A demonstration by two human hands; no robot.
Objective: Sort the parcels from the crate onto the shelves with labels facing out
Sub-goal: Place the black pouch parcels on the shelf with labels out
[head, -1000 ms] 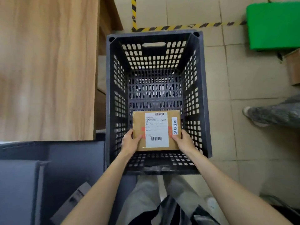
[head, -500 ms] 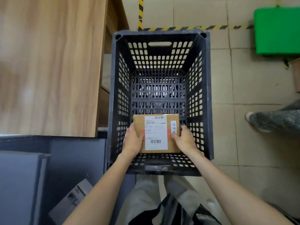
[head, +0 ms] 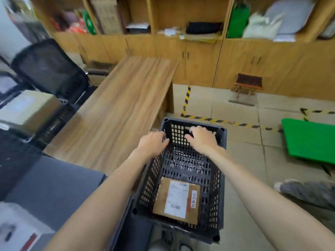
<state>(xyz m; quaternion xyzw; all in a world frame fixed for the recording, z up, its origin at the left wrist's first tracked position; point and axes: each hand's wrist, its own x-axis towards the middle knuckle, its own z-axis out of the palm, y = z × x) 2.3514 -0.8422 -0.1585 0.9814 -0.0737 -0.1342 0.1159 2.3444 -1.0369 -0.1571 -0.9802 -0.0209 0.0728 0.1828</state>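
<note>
Progress looks slight: one flat brown cardboard parcel lies on the floor of the black perforated plastic crate, white shipping label facing up, and neither hand touches it. It appears to be the only parcel in the crate, so this one has yet to reach a shelf; whether others are shelved already cannot be told from the blur.

Going from the left, a grey flat surface sits in the near corner with white boxes on it, too smeared to read. Behind it stands a black mesh office chair, and beside that a second dark crate holding a large cardboard box. A long wood-grain desk runs up the middle, its top bare.

The left hand hovers near the crate's far left corner, fingers loosely curled and apparently holding nothing. The right hand is over the far rim by the handle slot; whether it actually grips the rim I cannot tell.

Beyond, wooden wall shelves over cupboard doors are crowded with bags and papers. Yellow-and-black hazard tape marks the pale tiled floor. At the far right sits a bright green flat panel, and below it a grey-clad leg or foot of someone else.
</note>
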